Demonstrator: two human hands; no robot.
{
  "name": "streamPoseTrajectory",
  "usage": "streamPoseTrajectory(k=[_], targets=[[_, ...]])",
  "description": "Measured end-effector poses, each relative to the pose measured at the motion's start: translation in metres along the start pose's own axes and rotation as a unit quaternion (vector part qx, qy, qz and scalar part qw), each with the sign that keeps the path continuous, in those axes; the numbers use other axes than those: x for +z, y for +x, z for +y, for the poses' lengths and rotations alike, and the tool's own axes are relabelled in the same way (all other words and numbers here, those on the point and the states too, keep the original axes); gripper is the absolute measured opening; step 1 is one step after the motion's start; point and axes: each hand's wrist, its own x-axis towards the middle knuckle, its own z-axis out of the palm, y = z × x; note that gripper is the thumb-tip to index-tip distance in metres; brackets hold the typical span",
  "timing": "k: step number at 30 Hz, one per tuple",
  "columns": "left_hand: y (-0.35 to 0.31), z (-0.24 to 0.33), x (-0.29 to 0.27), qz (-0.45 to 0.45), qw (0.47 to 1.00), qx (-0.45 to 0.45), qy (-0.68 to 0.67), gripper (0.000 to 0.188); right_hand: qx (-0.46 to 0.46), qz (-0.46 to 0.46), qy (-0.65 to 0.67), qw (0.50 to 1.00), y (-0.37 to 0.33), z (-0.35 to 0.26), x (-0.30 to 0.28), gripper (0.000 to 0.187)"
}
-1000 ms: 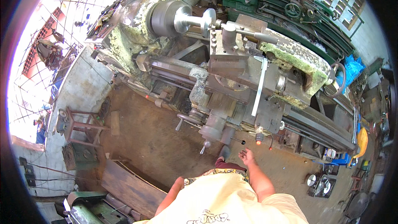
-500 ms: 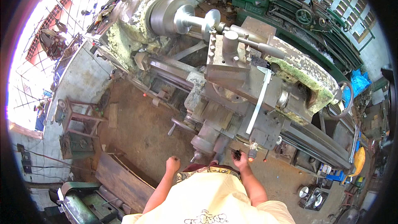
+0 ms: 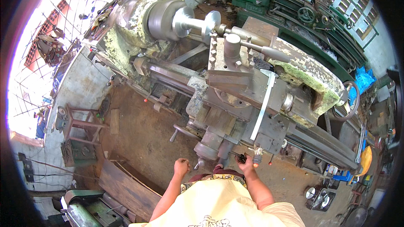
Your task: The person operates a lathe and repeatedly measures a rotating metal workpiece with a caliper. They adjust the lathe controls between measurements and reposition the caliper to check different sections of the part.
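Note:
A large lathe fills the middle. In its chuck point(image 3: 165, 19) sits a shiny metal spool-shaped workpiece point(image 3: 192, 22) with two flanges, its far end against the tailstock centre point(image 3: 221, 29). My right hand point(image 3: 247, 164) is closed around a black-knobbed lever point(image 3: 240, 158) at the carriage front, just beside an orange-tipped lever point(image 3: 257, 160). My left hand point(image 3: 182, 166) hangs with curled fingers, nothing visible in them, a little left of the cross-slide handle point(image 3: 200, 163). On the slide lies a steel vernier caliper point(image 3: 264, 105), right of the tool post point(image 3: 230, 56).
Behind stands a green lathe point(image 3: 290, 10). A carriage handwheel point(image 3: 185, 131) juts out ahead of my left hand. Lower left are a wooden board point(image 3: 126, 185) and a green machine point(image 3: 94, 206). A wooden stand point(image 3: 84, 124) is by the left wall; a tray of parts point(image 3: 320, 199) lies at right.
My left hand has shifted right, closer to the cross-slide handle. My right hand stays at the black-knobbed lever. The view has shifted slightly.

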Motion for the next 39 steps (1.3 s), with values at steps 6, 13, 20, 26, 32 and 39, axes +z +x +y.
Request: streamPoseTrajectory(k=[6,13,20,26,32,39], targets=[[0.002,0.056,-0.005,0.098,0.980,0.096,-0.143,0.027,0.012,-0.023,0.051,0.998,-0.015,0.004,0.001,0.029],[0.011,0.142,-0.004,0.095,0.977,0.119,-0.152,0.058,0.022,-0.029,0.105,0.994,0.007,0.002,-0.015,0.038],[0.029,0.173,0.011,0.034,0.999,0.026,-0.019,0.095,-0.064,-0.088,-0.108,0.988,0.023,-0.017,-0.055,0.041],[0.062,0.158,0.029,0.085,0.995,0.015,0.057,0.106,-0.101,-0.047,-0.252,0.961,-0.018,-0.026,-0.079,0.020],[0.084,0.152,0.033,0.155,0.964,0.029,0.216,0.101,-0.257,0.061,-0.266,0.927,-0.086,-0.024,-0.065,0.011],[0.074,0.155,0.032,0.160,0.970,0.062,0.170,0.099,-0.542,0.047,-0.253,0.800,-0.166,-0.016,0.002,0.007]])
